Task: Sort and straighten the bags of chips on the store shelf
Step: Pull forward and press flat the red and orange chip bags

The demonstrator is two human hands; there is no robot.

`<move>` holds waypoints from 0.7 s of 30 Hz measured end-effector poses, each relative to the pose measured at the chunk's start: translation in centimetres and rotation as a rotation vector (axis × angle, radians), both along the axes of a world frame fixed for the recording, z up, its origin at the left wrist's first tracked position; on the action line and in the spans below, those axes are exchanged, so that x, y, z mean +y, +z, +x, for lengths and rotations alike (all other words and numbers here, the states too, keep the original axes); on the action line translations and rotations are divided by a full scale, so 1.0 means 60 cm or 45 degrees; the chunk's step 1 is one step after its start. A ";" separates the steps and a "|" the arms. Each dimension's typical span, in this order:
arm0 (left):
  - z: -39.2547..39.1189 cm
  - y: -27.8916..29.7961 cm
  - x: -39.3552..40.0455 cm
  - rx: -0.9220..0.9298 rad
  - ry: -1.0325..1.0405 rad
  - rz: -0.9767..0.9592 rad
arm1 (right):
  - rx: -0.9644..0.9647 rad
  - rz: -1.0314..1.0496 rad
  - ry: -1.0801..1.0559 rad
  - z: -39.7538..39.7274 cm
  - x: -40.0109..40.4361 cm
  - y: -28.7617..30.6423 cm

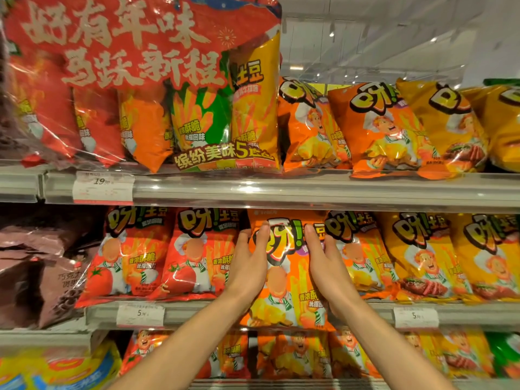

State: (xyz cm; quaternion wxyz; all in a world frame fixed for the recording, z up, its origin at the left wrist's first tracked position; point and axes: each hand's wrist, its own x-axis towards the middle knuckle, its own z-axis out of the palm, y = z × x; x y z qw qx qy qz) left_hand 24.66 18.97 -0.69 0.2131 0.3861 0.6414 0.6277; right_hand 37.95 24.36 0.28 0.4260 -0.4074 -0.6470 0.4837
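- An orange chip bag (pixel 284 277) is held upright at the front of the middle shelf (pixel 281 313), between red bags (pixel 197 254) and yellow bags (pixel 416 257).
- Its sides are gripped by the left hand (pixel 249 266) and right hand (pixel 326 266), thumbs on its face; the remaining fingers are hidden behind the bag.

Middle shelf: two red bags (pixel 126 254); three yellow bags (pixel 416 257).

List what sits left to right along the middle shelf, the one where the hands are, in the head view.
Brown bags → two red tomato bags → left hand → held orange bag → right hand → orange bag → yellow bags.
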 end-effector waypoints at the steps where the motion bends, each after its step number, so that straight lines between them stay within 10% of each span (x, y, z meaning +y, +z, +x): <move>1: 0.000 0.002 -0.001 0.012 -0.004 -0.010 | -0.035 0.011 0.007 -0.001 -0.001 -0.001; 6: -0.018 0.010 -0.031 0.294 -0.044 -0.055 | -0.031 0.010 -0.065 -0.008 0.006 0.008; 11: -0.115 -0.001 -0.082 1.234 0.406 -0.016 | -0.158 0.062 -0.125 -0.025 0.030 0.036; 21: -0.182 -0.038 -0.083 1.500 0.420 -0.445 | -0.373 0.196 -0.225 -0.088 0.077 0.021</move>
